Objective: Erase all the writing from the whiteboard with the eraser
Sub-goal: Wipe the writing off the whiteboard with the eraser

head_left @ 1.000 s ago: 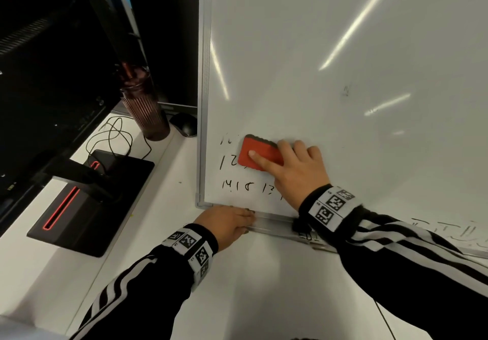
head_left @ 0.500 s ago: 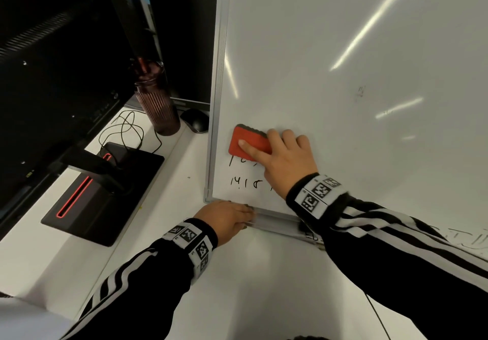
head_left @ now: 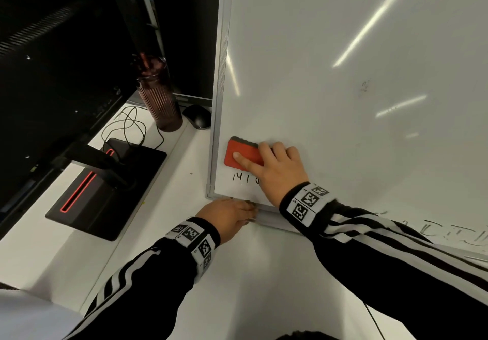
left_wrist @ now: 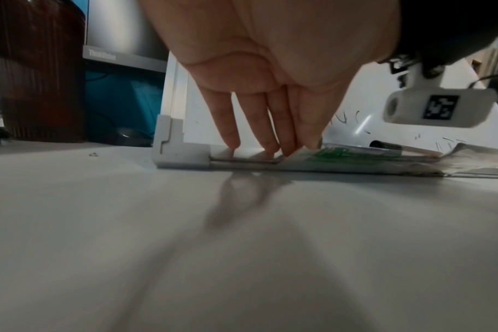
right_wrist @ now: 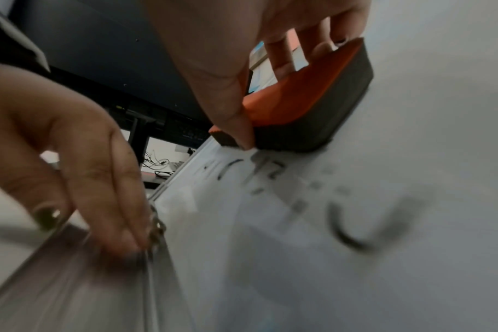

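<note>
The whiteboard point(head_left: 343, 102) stands upright on the white desk. My right hand point(head_left: 274, 170) grips the red eraser point(head_left: 241, 153) and presses it flat on the board by the left frame. In the right wrist view the thumb lies on the lower side of the eraser point(right_wrist: 307, 105) and the fingers on the upper side. A row of black writing point(head_left: 244, 178) sits just below the eraser, partly hidden by my hand. Faint strokes point(head_left: 454, 234) show at the board's lower right. My left hand point(head_left: 227, 217) rests on the bottom ledge point(left_wrist: 185, 157), fingers point(left_wrist: 230, 125) straight.
A dark ribbed tumbler point(head_left: 161, 102), a black mouse point(head_left: 198, 116) and a looped cable point(head_left: 126, 125) lie left of the board. A black monitor point(head_left: 52, 62) stands on its base point(head_left: 105, 189). Markers point(left_wrist: 384, 144) lie in the ledge tray.
My right hand slid the eraser left to the frame, then down. The upper rows of writing at the lower left are gone. My left hand stayed on the ledge.
</note>
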### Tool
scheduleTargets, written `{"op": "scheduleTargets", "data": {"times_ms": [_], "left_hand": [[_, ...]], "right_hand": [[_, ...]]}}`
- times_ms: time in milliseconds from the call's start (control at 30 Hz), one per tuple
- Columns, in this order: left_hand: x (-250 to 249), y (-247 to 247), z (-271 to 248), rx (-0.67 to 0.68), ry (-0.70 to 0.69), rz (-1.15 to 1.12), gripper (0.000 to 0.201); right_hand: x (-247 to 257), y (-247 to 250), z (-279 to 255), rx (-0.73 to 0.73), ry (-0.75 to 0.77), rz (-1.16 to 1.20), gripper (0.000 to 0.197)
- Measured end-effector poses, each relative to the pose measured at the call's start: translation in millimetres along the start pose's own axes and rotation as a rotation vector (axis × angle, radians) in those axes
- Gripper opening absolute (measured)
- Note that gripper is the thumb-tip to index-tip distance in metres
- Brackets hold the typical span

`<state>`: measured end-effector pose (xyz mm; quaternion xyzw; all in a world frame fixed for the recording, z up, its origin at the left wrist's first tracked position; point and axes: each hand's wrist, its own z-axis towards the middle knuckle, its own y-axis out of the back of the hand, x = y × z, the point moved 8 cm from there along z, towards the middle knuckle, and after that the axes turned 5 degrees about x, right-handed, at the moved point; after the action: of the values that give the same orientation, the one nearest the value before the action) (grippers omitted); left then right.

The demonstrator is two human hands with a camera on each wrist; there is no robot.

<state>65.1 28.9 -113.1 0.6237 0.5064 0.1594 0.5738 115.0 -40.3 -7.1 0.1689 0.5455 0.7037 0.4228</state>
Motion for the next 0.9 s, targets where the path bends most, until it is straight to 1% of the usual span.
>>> {"op": "scheduleTargets", "data": {"times_ms": [133, 200, 267, 333, 400, 467, 567, 667, 733, 800, 900], "left_hand": [[4.4, -1.9, 0.4, -0.004, 0.019, -0.005, 0.039], [5.8, -3.1, 1.6, 0.002, 0.013, 0.005, 0.040], [6.9, -4.0, 2.0, 0.004, 0.015, 0.005, 0.040], [4.9, -2.1, 1.8, -0.020, -0.001, 0.004, 0.040], [0.8, 0.2, 0.9, -0.041, -0.018, 0.016, 0.038], [-1.4, 2.3, 0.4, -0.052, -0.026, 0.021, 0.038], [1.6, 1.2, 1.5, -0.039, -0.022, 0.006, 0.038], [5.7, 1.4, 2.9, -0.019, 0.007, 0.018, 0.039], [4.2, 4.8, 3.4, -0.045, -0.002, 0.024, 0.039], [1.6, 7.9, 2.9, -0.068, -0.019, 0.007, 0.037], [-0.9, 10.2, -0.2, -0.093, -0.048, 0.025, 0.034]], "right_hand": [[-25.9, 2.4, -33.7, -0.014, -0.009, -0.017, 0.061], [-31.8, 3.1, -42.2, -0.017, -0.029, -0.015, 0.059], [-27.3, 2.9, -34.5, -0.019, -0.039, -0.010, 0.058], [-9.8, 0.8, -17.7, -0.017, -0.004, -0.029, 0.055], [11.2, -2.5, -3.3, 0.017, 0.040, -0.041, 0.057], [20.5, -4.0, 2.1, 0.049, 0.056, -0.048, 0.059], [9.3, -5.7, -12.8, 0.069, 0.070, -0.065, 0.055], [-14.3, -10.0, -49.7, 0.055, 0.054, -0.063, 0.054], [-22.3, -10.5, -66.2, 0.060, 0.061, -0.069, 0.055], [-19.8, -9.5, -63.7, 0.058, 0.075, -0.099, 0.052], [5.6, -12.0, -39.5, 0.054, 0.112, -0.099, 0.049]]}}
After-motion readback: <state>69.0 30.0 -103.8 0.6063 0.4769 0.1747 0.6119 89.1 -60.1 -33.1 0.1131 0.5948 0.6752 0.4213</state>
